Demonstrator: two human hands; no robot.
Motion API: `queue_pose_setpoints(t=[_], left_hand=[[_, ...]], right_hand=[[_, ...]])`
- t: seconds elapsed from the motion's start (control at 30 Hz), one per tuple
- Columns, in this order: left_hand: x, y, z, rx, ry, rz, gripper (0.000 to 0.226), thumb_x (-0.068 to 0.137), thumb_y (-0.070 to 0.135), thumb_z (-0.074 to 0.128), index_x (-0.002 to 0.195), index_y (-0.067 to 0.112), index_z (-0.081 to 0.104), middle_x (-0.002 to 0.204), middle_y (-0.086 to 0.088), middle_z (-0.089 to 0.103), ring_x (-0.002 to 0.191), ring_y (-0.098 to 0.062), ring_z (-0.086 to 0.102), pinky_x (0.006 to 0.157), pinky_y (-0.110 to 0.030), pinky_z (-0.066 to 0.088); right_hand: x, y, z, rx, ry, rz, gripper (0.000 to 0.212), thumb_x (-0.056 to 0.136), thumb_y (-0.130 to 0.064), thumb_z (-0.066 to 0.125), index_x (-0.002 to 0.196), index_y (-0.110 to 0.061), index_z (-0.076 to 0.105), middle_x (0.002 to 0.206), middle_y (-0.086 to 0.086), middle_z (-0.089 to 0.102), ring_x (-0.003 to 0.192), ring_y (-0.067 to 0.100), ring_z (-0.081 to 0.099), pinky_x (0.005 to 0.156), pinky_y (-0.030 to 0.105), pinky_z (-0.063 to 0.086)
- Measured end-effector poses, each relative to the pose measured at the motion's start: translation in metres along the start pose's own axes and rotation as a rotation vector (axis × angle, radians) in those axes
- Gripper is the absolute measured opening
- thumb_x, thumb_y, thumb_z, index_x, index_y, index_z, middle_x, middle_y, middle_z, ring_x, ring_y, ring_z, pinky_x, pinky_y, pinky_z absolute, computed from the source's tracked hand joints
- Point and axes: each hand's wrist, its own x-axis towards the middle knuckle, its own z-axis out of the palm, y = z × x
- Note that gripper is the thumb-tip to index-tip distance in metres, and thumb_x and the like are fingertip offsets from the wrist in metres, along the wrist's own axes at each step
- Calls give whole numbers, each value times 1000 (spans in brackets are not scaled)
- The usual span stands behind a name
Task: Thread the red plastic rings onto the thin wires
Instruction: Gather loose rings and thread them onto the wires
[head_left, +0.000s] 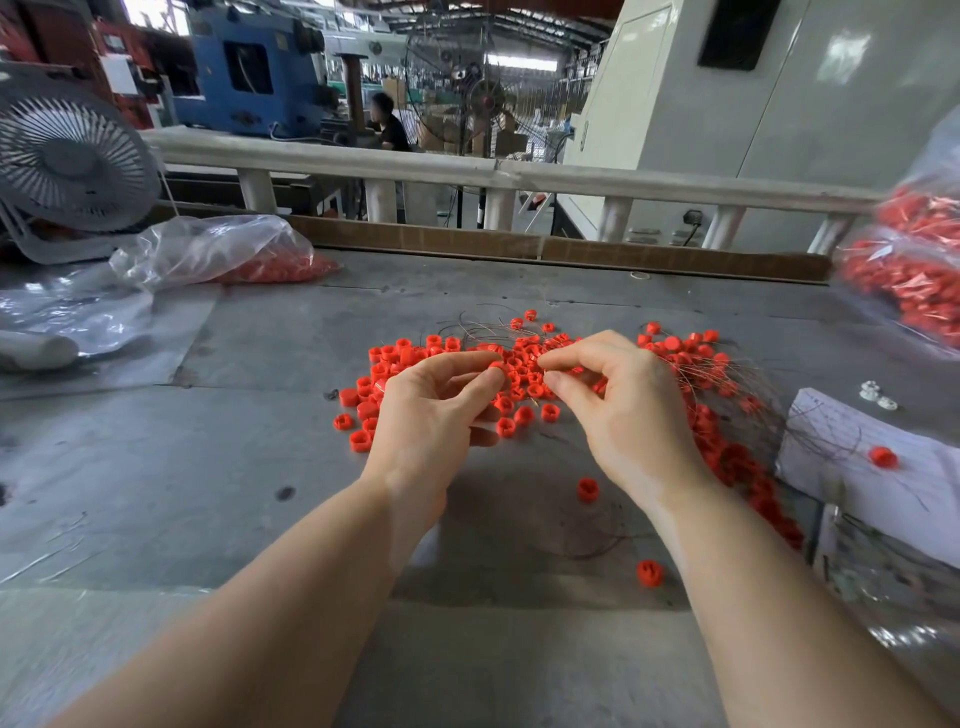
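A heap of several red plastic rings (524, 364) lies on the grey table (249, 457), with thin wires (727, 379) fanned out to its right. Between thumb and forefinger, my left hand (431, 415) pinches one red ring (497, 367) just above the heap. My right hand (628, 405) hovers close beside it, fingers curled, thumb and forefinger pinched together near the ring. The wire in that pinch is too thin to make out. A row of rings strung on wires (748, 478) runs along the right of my right wrist.
Loose rings lie near the front, one ring (649, 573) and another ring (588, 489). Plastic bags of red parts sit at back left (228, 254) and far right (909, 270). A white fan (72, 156) stands left. White paper (872, 467) lies right.
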Motion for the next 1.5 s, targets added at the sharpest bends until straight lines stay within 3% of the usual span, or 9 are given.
queue_pose_setpoints(t=[0.27,0.6,0.87,0.97,1.07,1.17,1.27,1.37,1.5], left_hand=[[1,0,0,-35,-7,-31,11,87,7,62,91,14,69,67,5,69,52,-4,58,45,-17,46],[1,-1,0,10,-12,-73,16,88,5,61,83,19,69,65,5,67,51,-4,58,45,-17,47],[8,-11,-3,115,71,-6,22,86,1,62,81,22,67,67,6,62,52,4,54,52,-13,46],[9,-13,-4,158,75,-3,26,85,1,64,79,26,66,73,7,65,54,5,56,56,-12,46],[8,-14,-5,231,59,22,27,85,2,65,80,29,65,74,10,63,56,2,55,61,-10,45],[8,-16,-5,349,45,70,22,84,4,65,87,25,66,78,10,63,66,-1,55,71,-15,47],[8,-17,-4,422,52,108,19,84,4,66,92,21,68,78,11,63,68,0,55,69,-10,45],[8,-16,-5,501,73,154,20,83,5,66,87,25,66,80,13,63,71,3,57,65,0,41],[10,-15,-6,732,108,271,19,84,5,64,96,19,69,85,10,62,73,-1,54,66,3,35]], right_hand=[[0,2,0,-14,-9,38,9,83,-6,67,84,-13,72,79,-4,63,69,7,54,70,21,44],[5,11,-6,27,124,147,9,85,-7,64,81,-13,69,71,-8,63,70,12,60,68,26,48],[9,32,-14,-334,259,274,12,89,-13,59,87,-13,70,87,7,69,83,27,59,64,28,35],[9,36,-19,-433,273,357,11,88,-16,58,88,-15,69,86,10,70,87,34,59,77,36,43],[8,40,-22,-592,291,399,13,86,-10,57,86,-16,68,84,13,68,88,36,59,82,37,35],[7,44,-25,-708,260,461,18,84,-4,55,84,-16,68,84,12,67,92,33,57,78,36,20],[8,48,-25,-788,166,510,20,85,-4,54,86,-18,69,91,7,66,103,28,52,82,36,20],[7,48,-24,-822,101,488,23,88,-4,53,92,-20,70,101,5,63,110,25,46,88,37,21],[5,43,-19,-764,77,285,24,91,-11,53,102,-22,70,109,4,61,111,26,44,87,37,20]])
